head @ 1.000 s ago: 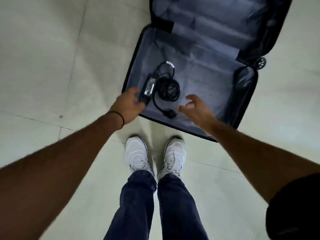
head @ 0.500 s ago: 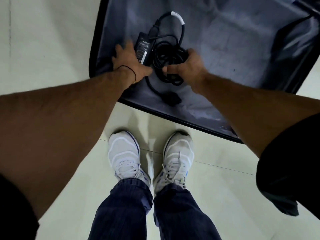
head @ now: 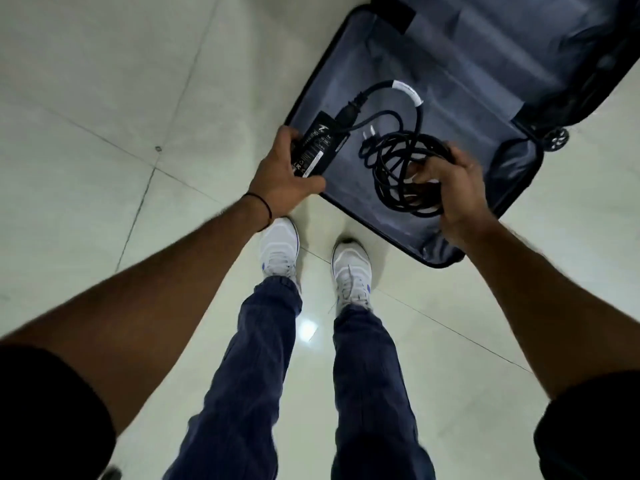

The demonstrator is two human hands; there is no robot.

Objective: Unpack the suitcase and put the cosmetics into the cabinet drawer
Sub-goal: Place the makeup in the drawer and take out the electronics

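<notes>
An open black suitcase (head: 460, 81) with grey-blue lining lies on the floor at the upper right. My left hand (head: 280, 174) grips a black power adapter brick (head: 317, 147) with a white label, held above the suitcase's left edge. My right hand (head: 450, 188) holds the coiled black cable (head: 398, 171) that runs from the brick; a loop with a white tag arches above it. Both are lifted off the lining. No cosmetics or cabinet drawer are in view.
Pale tiled floor (head: 104, 133) spreads to the left and below. My white sneakers (head: 278, 251) and blue jeans stand just in front of the suitcase. A suitcase wheel (head: 557, 140) sticks out at its right edge.
Both hands closed on the adapter and cable inside the suitcase and have raised them. The view pulled back, so the suitcase sits further up and right.
</notes>
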